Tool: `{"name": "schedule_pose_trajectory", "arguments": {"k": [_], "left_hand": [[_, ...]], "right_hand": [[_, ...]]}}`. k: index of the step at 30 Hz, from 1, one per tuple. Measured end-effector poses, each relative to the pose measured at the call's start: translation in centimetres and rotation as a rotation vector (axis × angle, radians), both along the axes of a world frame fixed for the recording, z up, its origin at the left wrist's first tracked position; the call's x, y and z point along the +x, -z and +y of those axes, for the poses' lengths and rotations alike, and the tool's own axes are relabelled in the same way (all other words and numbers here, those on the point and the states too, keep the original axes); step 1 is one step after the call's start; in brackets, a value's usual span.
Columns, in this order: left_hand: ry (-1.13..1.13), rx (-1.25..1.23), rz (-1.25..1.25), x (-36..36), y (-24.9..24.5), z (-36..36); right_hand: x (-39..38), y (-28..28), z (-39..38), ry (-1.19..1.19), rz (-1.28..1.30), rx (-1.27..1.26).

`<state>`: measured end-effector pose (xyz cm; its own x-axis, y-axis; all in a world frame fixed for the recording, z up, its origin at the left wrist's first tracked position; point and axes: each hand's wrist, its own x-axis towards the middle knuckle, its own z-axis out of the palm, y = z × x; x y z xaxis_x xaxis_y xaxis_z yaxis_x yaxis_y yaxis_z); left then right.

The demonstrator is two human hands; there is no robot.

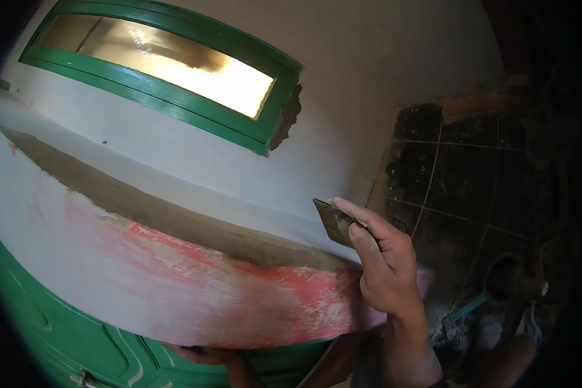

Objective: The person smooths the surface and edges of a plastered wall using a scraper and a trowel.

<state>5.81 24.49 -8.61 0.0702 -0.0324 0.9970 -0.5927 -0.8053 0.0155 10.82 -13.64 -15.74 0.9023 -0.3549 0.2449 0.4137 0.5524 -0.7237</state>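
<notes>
My right hand (385,255) is closed on a flat, thin scraper blade (335,223), pinched between thumb and fingers. The blade is over the right end of a wall ledge, whose top carries a long strip of brown plaster (142,207). Below the strip, the ledge's front face (239,304) shows white coating with worn pink and red patches. At the lower edge of this face is my left hand (204,354), partly hidden and dark; what its fingers hold, if anything, cannot be made out.
A green-framed window (174,103) with rough broken plaster at its right side is set in the white wall. Green panelled doors (90,336) lie below the ledge. Dark tiles (459,174), a round dark container (504,278) and a blue-green handle (467,308) are at right.
</notes>
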Motion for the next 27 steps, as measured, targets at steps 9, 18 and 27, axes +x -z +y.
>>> {"name": "schedule_pose_trajectory", "arguments": {"k": [9, 18, 27], "left_hand": [[-0.254, 0.105, -0.139, 0.1, -0.3, -1.4], [-0.301, -0.065, -0.077, 0.0, -0.4, -3.0], [0.109, -0.308, -0.103, 0.7, -0.7, -6.2]], "right_hand": [[0.8, -1.0, 0.6, 0.035, -0.217, -0.186], [-0.8, 2.5, -1.4, -0.393, -0.026, -0.397], [0.3, 0.6, 1.0, -0.108, -0.337, -0.272]]}}
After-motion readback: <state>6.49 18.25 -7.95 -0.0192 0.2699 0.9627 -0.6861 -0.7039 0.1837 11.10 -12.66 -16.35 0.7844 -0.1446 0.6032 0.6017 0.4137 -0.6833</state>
